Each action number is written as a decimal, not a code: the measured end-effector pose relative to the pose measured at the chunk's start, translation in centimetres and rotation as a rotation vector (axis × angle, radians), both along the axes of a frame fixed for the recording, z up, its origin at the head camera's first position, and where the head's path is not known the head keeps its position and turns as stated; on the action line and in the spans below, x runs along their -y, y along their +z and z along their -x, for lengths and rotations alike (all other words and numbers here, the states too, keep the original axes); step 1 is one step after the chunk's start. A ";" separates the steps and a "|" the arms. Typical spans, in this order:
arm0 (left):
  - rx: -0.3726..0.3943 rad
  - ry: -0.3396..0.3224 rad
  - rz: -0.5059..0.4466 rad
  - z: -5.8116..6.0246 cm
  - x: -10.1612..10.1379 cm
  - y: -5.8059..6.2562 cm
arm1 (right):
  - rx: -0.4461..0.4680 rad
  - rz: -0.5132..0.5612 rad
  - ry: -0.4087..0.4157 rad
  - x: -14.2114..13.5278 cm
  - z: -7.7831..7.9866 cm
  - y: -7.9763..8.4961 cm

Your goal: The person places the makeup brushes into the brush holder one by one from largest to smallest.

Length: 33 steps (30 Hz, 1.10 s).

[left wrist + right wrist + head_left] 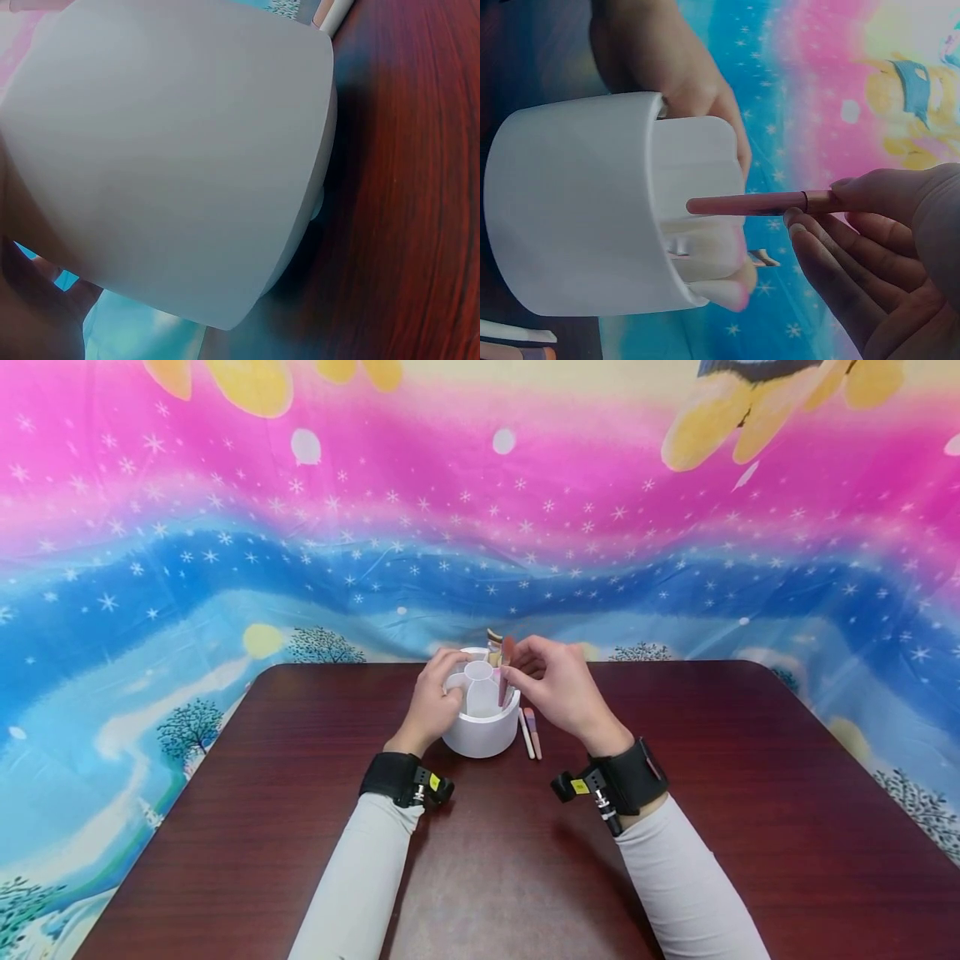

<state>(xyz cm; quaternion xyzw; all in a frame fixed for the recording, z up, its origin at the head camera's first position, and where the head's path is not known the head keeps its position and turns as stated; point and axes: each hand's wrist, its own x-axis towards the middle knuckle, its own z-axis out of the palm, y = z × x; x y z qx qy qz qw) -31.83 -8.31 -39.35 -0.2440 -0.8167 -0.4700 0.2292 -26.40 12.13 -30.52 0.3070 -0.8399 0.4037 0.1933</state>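
Note:
A white round organizer (480,739) with inner compartments stands on the table. My left hand (432,697) grips its left side, fingers over the rim and thumb at the front; in the left wrist view the organizer's smooth wall (180,150) hides most of that hand. Between thumb and fingertips, my right hand (558,681) pinches a makeup brush (746,204) with a pink handle. Its reddish bristle end points up and the handle end points down at the organizer's open top. Inside, at the back right, are a gold-coloured item (494,652) and a pink-and-white piece (724,292).
Two more makeup brushes lie on the dark wooden table (750,777), right of the organizer: one white (526,733), one pinkish with a purple band (532,732). A colourful printed cloth (480,527) hangs behind the table's far edge.

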 end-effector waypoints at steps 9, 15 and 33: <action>-0.014 -0.001 0.001 0.1 0.0 -0.1 | 0.045 -0.063 0.018 0.4 -0.2 -0.5; -0.020 -0.014 -0.008 0.0 0.0 0.0 | 0.054 -0.080 0.033 0.6 0.0 -0.6; -0.035 -0.013 -0.013 -0.1 0.0 0.1 | 0.068 -0.110 -0.074 -1.4 1.1 -0.6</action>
